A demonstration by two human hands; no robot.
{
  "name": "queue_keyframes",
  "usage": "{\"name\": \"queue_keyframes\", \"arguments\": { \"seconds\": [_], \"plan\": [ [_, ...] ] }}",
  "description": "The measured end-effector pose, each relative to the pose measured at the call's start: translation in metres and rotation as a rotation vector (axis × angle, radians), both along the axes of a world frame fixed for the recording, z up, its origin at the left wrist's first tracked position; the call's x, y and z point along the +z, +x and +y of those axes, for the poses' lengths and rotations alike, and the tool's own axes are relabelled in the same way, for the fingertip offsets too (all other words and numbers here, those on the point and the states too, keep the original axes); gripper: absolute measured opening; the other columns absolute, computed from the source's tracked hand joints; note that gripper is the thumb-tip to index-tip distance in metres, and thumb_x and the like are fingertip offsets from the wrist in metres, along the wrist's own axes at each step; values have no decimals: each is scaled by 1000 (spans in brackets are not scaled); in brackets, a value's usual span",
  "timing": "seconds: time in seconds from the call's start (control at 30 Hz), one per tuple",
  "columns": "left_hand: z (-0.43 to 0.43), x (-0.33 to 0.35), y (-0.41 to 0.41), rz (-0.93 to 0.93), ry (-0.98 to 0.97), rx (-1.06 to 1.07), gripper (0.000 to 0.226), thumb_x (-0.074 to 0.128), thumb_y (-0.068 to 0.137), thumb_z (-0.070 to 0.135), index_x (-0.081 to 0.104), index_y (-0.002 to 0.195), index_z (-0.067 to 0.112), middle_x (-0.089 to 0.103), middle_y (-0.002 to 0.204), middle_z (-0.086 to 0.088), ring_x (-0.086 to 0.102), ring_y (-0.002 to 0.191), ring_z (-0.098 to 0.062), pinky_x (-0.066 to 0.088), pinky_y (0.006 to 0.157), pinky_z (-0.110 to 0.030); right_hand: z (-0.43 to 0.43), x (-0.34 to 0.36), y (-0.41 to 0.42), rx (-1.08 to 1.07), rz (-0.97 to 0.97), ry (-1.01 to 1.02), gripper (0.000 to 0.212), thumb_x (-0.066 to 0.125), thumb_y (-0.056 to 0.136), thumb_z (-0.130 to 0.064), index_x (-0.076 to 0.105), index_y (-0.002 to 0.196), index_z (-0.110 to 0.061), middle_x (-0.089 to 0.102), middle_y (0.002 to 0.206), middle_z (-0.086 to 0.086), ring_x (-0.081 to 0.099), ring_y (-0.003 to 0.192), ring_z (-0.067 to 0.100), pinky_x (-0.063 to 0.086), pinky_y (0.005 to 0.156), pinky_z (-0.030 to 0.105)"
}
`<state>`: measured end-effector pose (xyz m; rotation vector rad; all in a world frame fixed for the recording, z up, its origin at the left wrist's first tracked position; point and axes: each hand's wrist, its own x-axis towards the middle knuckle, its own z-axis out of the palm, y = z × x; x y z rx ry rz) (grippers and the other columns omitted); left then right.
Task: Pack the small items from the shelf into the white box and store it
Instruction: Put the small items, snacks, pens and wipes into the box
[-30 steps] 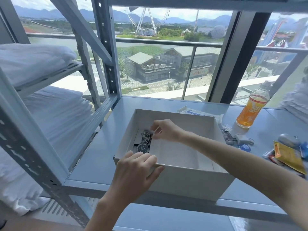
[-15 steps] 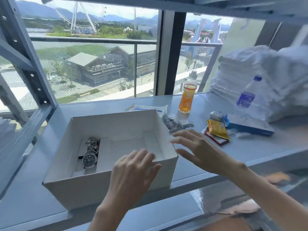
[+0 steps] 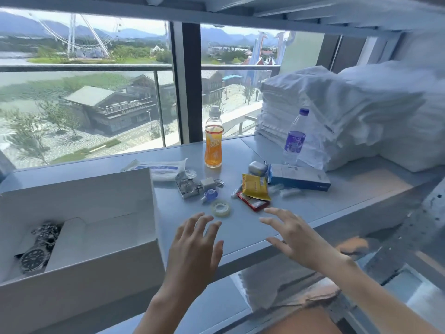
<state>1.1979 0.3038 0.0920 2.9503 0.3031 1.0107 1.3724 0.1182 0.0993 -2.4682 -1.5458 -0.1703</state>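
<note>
The white box (image 3: 101, 266) stands open at the left of the grey shelf (image 3: 337, 203), with a dark wristwatch (image 3: 38, 249) lying in its left compartment. Small items lie to its right: a clear tape roll (image 3: 220, 208), a yellow packet (image 3: 254, 187) over a red packet (image 3: 252, 203), a white charger plug (image 3: 207, 183), a small blue item (image 3: 210, 195) and a blue-and-white carton (image 3: 299, 180). My left hand (image 3: 195, 249) hovers open just short of the tape roll. My right hand (image 3: 291, 235) is open too, fingers spread, below the red packet.
An orange drink bottle (image 3: 213, 141) and a clear water bottle (image 3: 295, 138) stand behind the items. Stacked white linen (image 3: 337, 112) fills the shelf's right side. A plastic-wrapped pack (image 3: 160, 168) lies behind the box. The window and railing close off the back.
My view swung right from the box to the loose items. My right hand let go of the watch and left the box; my left hand came off the box's front wall. Both now hover open.
</note>
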Motion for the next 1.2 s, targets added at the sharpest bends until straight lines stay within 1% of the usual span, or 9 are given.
{"name": "queue_keyframes", "arguments": {
  "seconds": [0.1, 0.2, 0.33, 0.47, 0.53, 0.6, 0.77, 0.87, 1.2],
  "plan": [
    [-20, -28, 33, 90, -105, 35, 31, 67, 78, 28, 65, 106, 16, 64, 109, -4, 62, 99, -25, 52, 79, -38, -20, -5, 24, -11, 33, -45, 44, 52, 93, -31, 44, 135, -20, 33, 146, 3, 32, 134, 19, 28, 106, 33],
    [-35, -56, 66, 198, -206, 83, 36, 71, 76, 32, 64, 108, 17, 64, 111, -5, 63, 99, -27, 52, 77, -40, -33, -13, 46, -16, 57, -94, 44, 47, 95, -32, 41, 137, -20, 28, 149, 2, 27, 136, 19, 25, 107, 33],
    [-49, -84, 90, 195, -276, 141, 34, 39, 85, 42, 61, 100, 21, 61, 112, -3, 59, 103, -26, 51, 79, -39, -42, -29, 68, 12, 91, -123, 42, 43, 97, -32, 41, 137, -19, 27, 150, 1, 25, 137, 18, 25, 108, 33],
    [-53, -95, 95, 151, -230, 211, 28, 33, 88, 42, 54, 99, 26, 54, 112, 4, 52, 102, -20, 48, 79, -34, -44, -58, 88, 36, 153, -105, 42, 37, 97, -39, 46, 132, -19, 34, 146, 2, 29, 135, 19, 27, 110, 35],
    [-54, -95, 96, 160, -223, 240, 30, 33, 89, 43, 54, 102, 27, 53, 114, 5, 50, 105, -19, 47, 81, -35, -43, -75, 92, 40, 153, -19, 45, 31, 94, -44, 53, 125, -20, 46, 136, 2, 39, 127, 19, 36, 105, 38],
    [-56, -98, 97, 176, -216, 261, 31, 33, 89, 45, 52, 105, 27, 53, 117, 4, 49, 108, -19, 46, 83, -35, -44, -92, 93, -3, 142, 131, 40, 32, 93, -41, 59, 116, -23, 55, 125, -1, 48, 118, 18, 43, 97, 38],
    [-59, -101, 101, 193, -274, 316, 38, 33, 86, 49, 55, 109, 28, 52, 121, 6, 46, 113, -19, 42, 88, -35, -37, -119, 75, -130, 101, 388, 34, 32, 97, -31, 62, 111, -23, 60, 122, -3, 48, 121, 14, 26, 107, 34],
    [-58, -101, 101, 195, -299, 322, 40, 33, 84, 51, 55, 110, 29, 52, 122, 6, 45, 114, -17, 41, 91, -35, -25, -121, 69, -210, 147, 512, 29, 37, 94, -25, 65, 104, -22, 63, 117, -2, 49, 119, 14, 24, 108, 36],
    [-56, -104, 101, 175, -283, 316, 39, 35, 85, 50, 56, 111, 30, 53, 121, 7, 43, 115, -15, 44, 90, -35, -23, -136, 76, -176, 60, 608, 26, 40, 91, -21, 64, 101, -22, 64, 114, -2, 49, 116, 12, 31, 100, 36]
  ]
}}
